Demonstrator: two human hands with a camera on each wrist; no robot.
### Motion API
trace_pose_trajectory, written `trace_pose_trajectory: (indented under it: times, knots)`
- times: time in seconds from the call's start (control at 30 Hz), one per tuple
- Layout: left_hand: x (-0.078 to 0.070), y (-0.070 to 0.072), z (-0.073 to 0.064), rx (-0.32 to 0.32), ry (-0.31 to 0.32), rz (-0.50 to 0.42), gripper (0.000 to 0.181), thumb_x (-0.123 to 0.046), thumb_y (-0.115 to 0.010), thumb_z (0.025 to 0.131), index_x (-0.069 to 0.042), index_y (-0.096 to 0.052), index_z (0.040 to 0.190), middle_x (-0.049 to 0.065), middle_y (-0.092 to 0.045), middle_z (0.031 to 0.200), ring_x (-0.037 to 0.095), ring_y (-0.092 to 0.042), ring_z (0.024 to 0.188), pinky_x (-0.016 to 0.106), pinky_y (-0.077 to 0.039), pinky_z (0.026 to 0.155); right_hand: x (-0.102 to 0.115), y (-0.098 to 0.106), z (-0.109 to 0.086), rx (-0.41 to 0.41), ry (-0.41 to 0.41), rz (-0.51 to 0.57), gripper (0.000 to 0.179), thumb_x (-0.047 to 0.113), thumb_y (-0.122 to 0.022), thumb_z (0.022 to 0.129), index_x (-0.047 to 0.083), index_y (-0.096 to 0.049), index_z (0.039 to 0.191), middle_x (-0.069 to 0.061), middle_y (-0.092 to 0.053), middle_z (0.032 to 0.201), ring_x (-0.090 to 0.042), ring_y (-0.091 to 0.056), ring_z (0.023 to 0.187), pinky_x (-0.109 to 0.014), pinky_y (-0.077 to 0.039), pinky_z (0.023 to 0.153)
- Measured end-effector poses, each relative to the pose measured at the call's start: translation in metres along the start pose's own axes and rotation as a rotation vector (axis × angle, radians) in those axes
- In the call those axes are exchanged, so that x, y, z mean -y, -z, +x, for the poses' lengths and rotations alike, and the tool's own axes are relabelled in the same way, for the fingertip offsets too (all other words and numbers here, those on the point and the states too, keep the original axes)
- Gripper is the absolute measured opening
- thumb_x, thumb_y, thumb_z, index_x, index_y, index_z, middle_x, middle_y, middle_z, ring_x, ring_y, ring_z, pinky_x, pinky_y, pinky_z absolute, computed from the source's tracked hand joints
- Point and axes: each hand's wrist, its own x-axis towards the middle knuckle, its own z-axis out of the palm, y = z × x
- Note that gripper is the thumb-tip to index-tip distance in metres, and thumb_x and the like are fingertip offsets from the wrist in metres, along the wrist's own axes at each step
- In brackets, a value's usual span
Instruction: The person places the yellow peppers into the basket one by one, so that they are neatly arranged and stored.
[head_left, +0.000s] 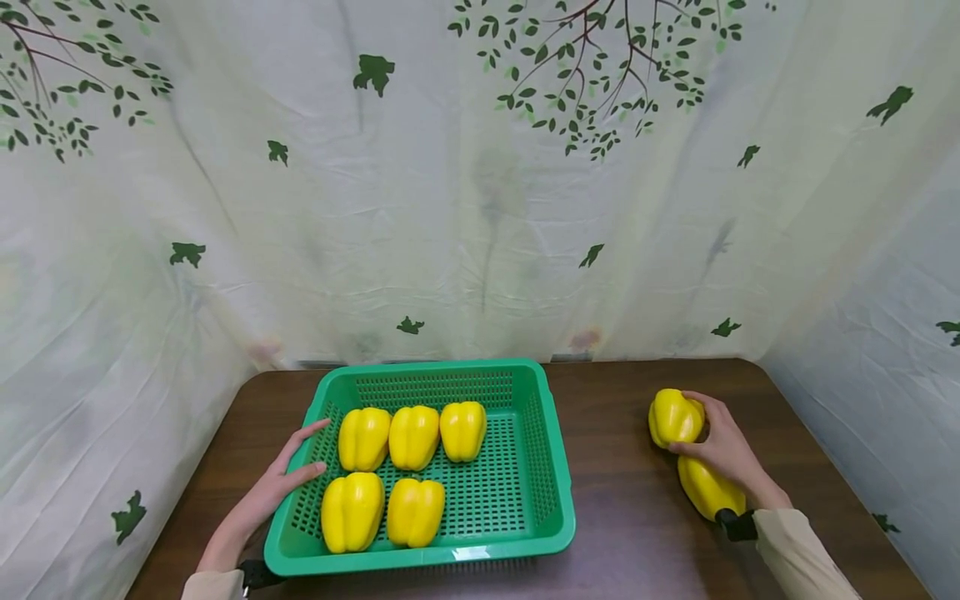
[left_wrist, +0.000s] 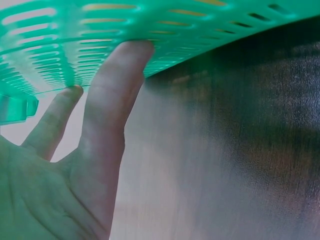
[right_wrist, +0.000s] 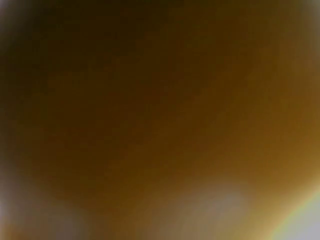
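My right hand holds a yellow bell pepper between thumb and fingers at the right of the table. A second yellow bell pepper lies just under that hand and wrist. The right wrist view is a dark, brownish-yellow blur. At the left side of a green plastic basket, my left hand rests with extended fingers. In the left wrist view, fingertips of the left hand touch the slotted basket wall. Several yellow bell peppers lie in two rows inside the basket, toward its left.
The basket stands on a dark brown wooden table. Behind it and at both sides hangs a pale curtain with printed leaves and branches. Bare basket floor shows at the right of the peppers.
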Motion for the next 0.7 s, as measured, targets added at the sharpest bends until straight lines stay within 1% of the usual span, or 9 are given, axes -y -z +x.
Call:
trace_pose_trajectory:
  times: [0.07, 0.13, 0.23, 0.33, 0.43, 0.5, 0.57, 0.63, 0.7]
  knots:
    - [0.000, 0.000, 0.000, -0.001, -0.002, 0.003, 0.060, -0.020, -0.049, 0.100, -0.010, -0.018, 0.150, 0.023, 0.000, 0.154, 0.043, -0.017, 0.132, 0.056, -0.034, 0.097, 0.000, 0.001, 0.000, -0.018, 0.010, 0.011, 0.088, 0.024, -0.082, 0.076, -0.001, -0.031, 0.143, -0.030, -0.029, 0.138, -0.045, -0.036, 0.117, -0.062, -0.034, 0.091]
    - [0.001, 0.000, 0.000, -0.002, 0.002, 0.000, 0.060, -0.020, -0.049, 0.100, -0.011, -0.018, 0.150, 0.023, 0.000, 0.154, 0.042, -0.018, 0.132, 0.053, -0.035, 0.096, 0.001, 0.003, 0.001, -0.029, 0.019, 0.027, 0.088, 0.025, -0.081, 0.076, -0.001, -0.031, 0.144, -0.030, -0.029, 0.138, -0.044, -0.038, 0.115, -0.061, -0.034, 0.091]
    - [0.002, -0.001, -0.001, -0.001, 0.014, -0.015, 0.059, -0.020, -0.049, 0.100, -0.011, -0.018, 0.150, 0.022, -0.001, 0.154, 0.042, -0.021, 0.131, 0.042, -0.039, 0.094, 0.004, 0.006, 0.002, -0.034, 0.022, 0.046, 0.089, 0.028, -0.081, 0.077, 0.000, -0.030, 0.145, -0.029, -0.029, 0.139, -0.043, -0.039, 0.114, -0.059, -0.036, 0.089]
    - [0.002, -0.001, -0.001, 0.004, 0.022, -0.033, 0.060, -0.019, -0.049, 0.100, -0.011, -0.018, 0.150, 0.022, 0.000, 0.154, 0.042, -0.022, 0.130, 0.032, -0.041, 0.090, 0.008, 0.008, 0.003, -0.025, 0.016, 0.054, 0.090, 0.032, -0.080, 0.078, 0.002, -0.028, 0.146, -0.028, -0.028, 0.140, -0.043, -0.040, 0.113, -0.059, -0.037, 0.088]
    - [0.001, 0.000, -0.001, 0.004, 0.026, -0.039, 0.060, -0.019, -0.049, 0.100, -0.012, -0.017, 0.150, 0.021, 0.000, 0.154, 0.041, -0.022, 0.131, 0.029, -0.041, 0.089, 0.014, 0.008, 0.003, -0.018, 0.019, 0.063, 0.090, 0.034, -0.079, 0.079, 0.004, -0.028, 0.147, -0.028, -0.027, 0.141, -0.044, -0.040, 0.114, -0.059, -0.038, 0.088]
    - [0.000, 0.000, -0.001, 0.006, 0.017, -0.037, 0.060, -0.019, -0.049, 0.100, -0.012, -0.017, 0.150, 0.022, 0.000, 0.154, 0.041, -0.021, 0.131, 0.034, -0.041, 0.091, 0.018, 0.008, 0.004, -0.020, 0.029, 0.075, 0.089, 0.033, -0.079, 0.079, 0.005, -0.029, 0.147, -0.028, -0.028, 0.141, -0.043, -0.041, 0.113, -0.059, -0.038, 0.088]
    - [-0.001, 0.000, -0.001, 0.004, 0.005, -0.030, 0.060, -0.018, -0.049, 0.100, -0.012, -0.017, 0.150, 0.022, 0.000, 0.154, 0.042, -0.020, 0.131, 0.043, -0.039, 0.095, 0.022, 0.006, 0.004, -0.023, 0.050, 0.088, 0.088, 0.031, -0.079, 0.079, 0.005, -0.030, 0.146, -0.028, -0.029, 0.140, -0.043, -0.042, 0.112, -0.058, -0.039, 0.089]
    - [-0.002, 0.000, -0.001, 0.001, -0.009, -0.018, 0.060, -0.018, -0.049, 0.100, -0.011, -0.017, 0.150, 0.023, 0.000, 0.154, 0.043, -0.017, 0.132, 0.054, -0.034, 0.098, 0.026, 0.004, 0.004, -0.028, 0.075, 0.090, 0.086, 0.030, -0.080, 0.079, 0.004, -0.031, 0.145, -0.027, -0.031, 0.139, -0.041, -0.044, 0.111, -0.058, -0.039, 0.089]
    - [-0.002, -0.001, -0.001, 0.000, -0.015, -0.016, 0.060, -0.017, -0.049, 0.100, -0.011, -0.017, 0.150, 0.024, 0.000, 0.154, 0.044, -0.015, 0.133, 0.062, -0.030, 0.098, 0.029, 0.002, 0.004, -0.032, 0.099, 0.091, 0.085, 0.029, -0.080, 0.078, 0.004, -0.033, 0.144, -0.025, -0.033, 0.138, -0.040, -0.044, 0.112, -0.057, -0.040, 0.090]
